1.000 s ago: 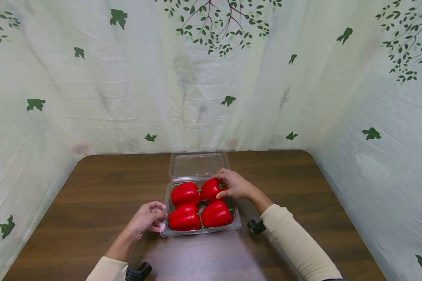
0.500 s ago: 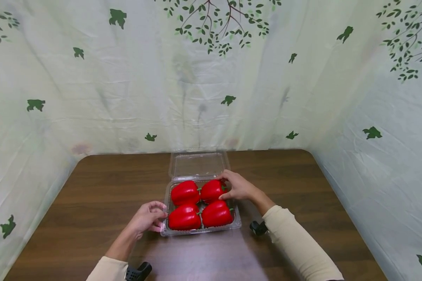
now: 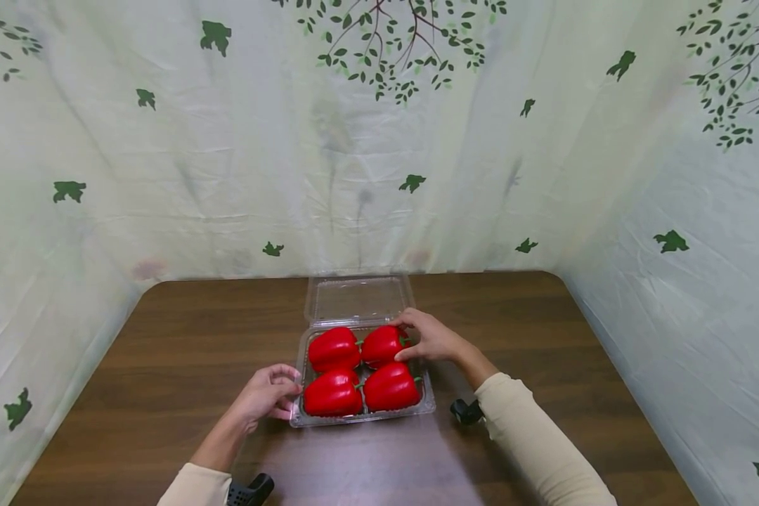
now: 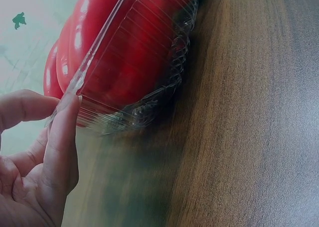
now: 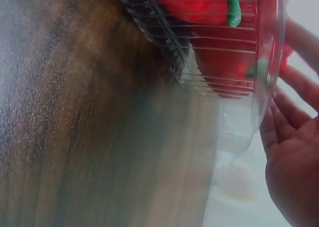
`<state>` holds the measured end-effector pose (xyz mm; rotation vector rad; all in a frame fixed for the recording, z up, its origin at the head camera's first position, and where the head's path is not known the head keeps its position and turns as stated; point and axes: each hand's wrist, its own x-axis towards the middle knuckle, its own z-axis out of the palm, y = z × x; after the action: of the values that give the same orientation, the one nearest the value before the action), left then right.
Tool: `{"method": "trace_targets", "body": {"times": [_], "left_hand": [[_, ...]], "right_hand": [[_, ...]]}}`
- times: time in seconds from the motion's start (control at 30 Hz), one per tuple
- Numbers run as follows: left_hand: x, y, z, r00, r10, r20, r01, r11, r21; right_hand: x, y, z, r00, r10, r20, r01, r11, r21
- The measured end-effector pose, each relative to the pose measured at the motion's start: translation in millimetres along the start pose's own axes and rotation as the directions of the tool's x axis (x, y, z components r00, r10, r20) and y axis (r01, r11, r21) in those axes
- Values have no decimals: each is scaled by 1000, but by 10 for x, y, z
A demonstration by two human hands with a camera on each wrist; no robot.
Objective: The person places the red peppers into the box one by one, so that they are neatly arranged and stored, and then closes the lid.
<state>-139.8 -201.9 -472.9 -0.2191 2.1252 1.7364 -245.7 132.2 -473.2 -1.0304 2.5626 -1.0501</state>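
On the table, a clear plastic clamshell container [image 3: 362,420] holds several shiny red bell peppers with green stems in two rows. At its left side, my left hand [image 3: 267,392] pinches the rim [image 4: 92,55] between thumb and fingers. My right hand [image 3: 435,337] reaches over the right side, thumb and fingers spread around the stem end of the far right bell pepper [image 3: 381,344]. In the right wrist view, the right fingers [image 5: 301,87] pass behind the container wall beside the red pepper. The near right bell pepper [image 3: 391,386] lies just below the thumb.
The container's hinged lid [image 3: 358,299] lies folded back toward the table's far edge. The brown wooden table [image 3: 215,330] is bounded by a pale curtain [image 3: 228,176] with a leaf print at the back and sides.
The far right pepper has turned and settled slightly, showing less of its stem. My right hand has shifted slightly right and toward me. The left hand keeps its pinch on the rim.
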Motion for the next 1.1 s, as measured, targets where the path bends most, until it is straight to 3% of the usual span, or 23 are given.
{"method": "trace_targets", "body": {"times": [0.4,0.73,0.93,1.1], "left_hand": [[14,6,7,1000,2,10,-2,1000,7],[28,17,3,1000,-6,-19,6,1000,13],[-1,9,0,1000,-3,-7,3,1000,8],[-28,2,1,1000,5,12,-5,1000,-2]], "right_hand": [[-16,43,-8,999,46,-25,-45,998,48],[22,62,-110,994,35,-106,-22,993,119],[66,163,-225,979,111,-174,-65,966,249],[144,296,-315,959,220,-178,-146,924,353]]}}
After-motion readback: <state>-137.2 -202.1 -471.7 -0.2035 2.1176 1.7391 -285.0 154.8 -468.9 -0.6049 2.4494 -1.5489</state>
